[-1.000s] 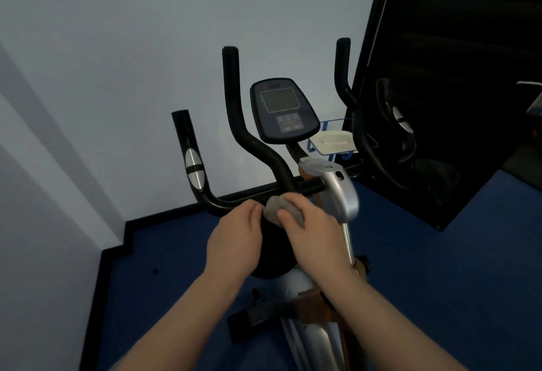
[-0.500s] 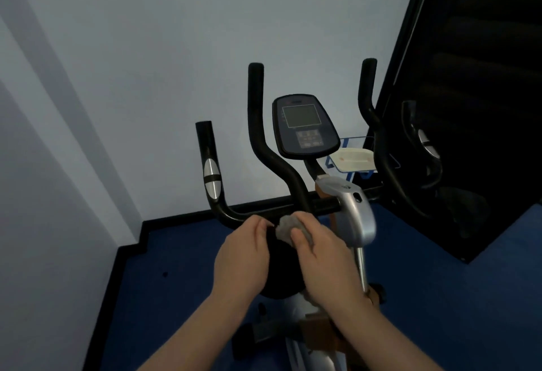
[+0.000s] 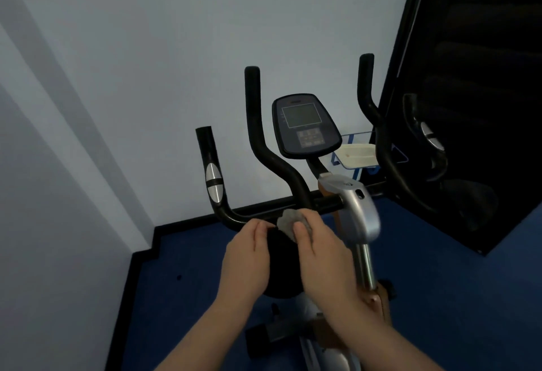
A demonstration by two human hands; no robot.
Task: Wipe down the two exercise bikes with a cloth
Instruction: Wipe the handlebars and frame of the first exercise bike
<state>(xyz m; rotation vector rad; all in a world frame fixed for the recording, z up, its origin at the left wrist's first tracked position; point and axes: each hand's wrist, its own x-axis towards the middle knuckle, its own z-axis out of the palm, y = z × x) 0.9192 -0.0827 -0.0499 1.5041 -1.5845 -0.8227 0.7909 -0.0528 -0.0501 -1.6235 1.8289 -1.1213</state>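
Since half-second ago, hands barely shifted. My right hand [image 3: 321,249] pinches small grey crumpled cloth [image 3: 289,221]; left hand [image 3: 247,256] curled, contents unclear. Black tubular handlebar [image 3: 264,212] at 12 o'clock of fingertips, running 9-to-3; right nearer.

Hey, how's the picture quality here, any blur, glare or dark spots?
Head view: dim overall; the mirror on the right is nearly black; the silver post cover and right hand look smeared; wide-angle bending tilts the wall; soft shadow bands cross it; no strong glare.
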